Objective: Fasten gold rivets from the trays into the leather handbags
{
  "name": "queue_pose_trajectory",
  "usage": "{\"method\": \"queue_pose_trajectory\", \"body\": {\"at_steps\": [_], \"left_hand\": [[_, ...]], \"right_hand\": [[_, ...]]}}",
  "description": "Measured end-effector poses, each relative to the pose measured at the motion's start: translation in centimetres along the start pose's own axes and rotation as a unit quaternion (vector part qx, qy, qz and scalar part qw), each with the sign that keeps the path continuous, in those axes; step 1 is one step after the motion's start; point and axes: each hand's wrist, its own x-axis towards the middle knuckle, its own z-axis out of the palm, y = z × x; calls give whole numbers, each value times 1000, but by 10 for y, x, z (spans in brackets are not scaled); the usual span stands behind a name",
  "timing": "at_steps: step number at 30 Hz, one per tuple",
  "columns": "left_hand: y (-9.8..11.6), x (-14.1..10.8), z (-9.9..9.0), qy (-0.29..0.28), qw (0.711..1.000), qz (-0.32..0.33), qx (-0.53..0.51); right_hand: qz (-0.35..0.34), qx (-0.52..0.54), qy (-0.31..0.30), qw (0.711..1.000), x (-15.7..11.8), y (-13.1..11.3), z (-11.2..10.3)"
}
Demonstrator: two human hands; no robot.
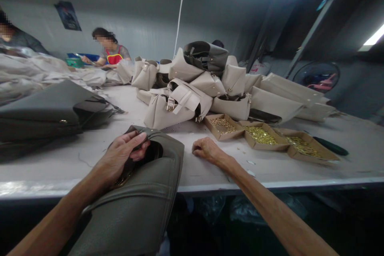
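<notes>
My left hand (123,156) grips the top edge of an olive-grey leather handbag (141,204), with its fingers curled around the rim of the bag's opening. The bag lies against the table's front edge and hangs over it toward me. My right hand (208,151) rests on the white table top (192,168) with its fingers curled, and nothing shows in them. Nearest to it is a shallow cardboard tray of small gold studs (222,126). Two more trays of gold hardware (261,136) (303,147) lie to the right.
A heap of beige handbags (192,84) rises behind the trays. A dark grey handbag (51,114) lies at the left, before a pile of pale material (45,72). A seated co-worker in a red apron (114,56) works beyond them. A dark-handled tool (331,146) lies at right.
</notes>
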Motion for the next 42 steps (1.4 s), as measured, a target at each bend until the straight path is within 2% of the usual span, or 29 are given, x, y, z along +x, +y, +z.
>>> {"method": "queue_pose_trajectory", "body": {"at_steps": [8,11,18,29,42], "left_hand": [[7,-4,6,15,1000,-6,0],[6,-4,3,4,1000,-3,17],[3,-5,0,-2,1000,-9,29],[5,-7,1,-7,999,-2,31],[3,-8,0,-11,1000,-16,22]], "right_hand": [[44,-60,-10,997,-8,-8,5],[57,-75,-15,995,-8,-8,7],[44,-88,-34,995,-1,-1,4],[30,5,57,998,-21,11,9],[52,-16,73,996,-23,21,8]]}}
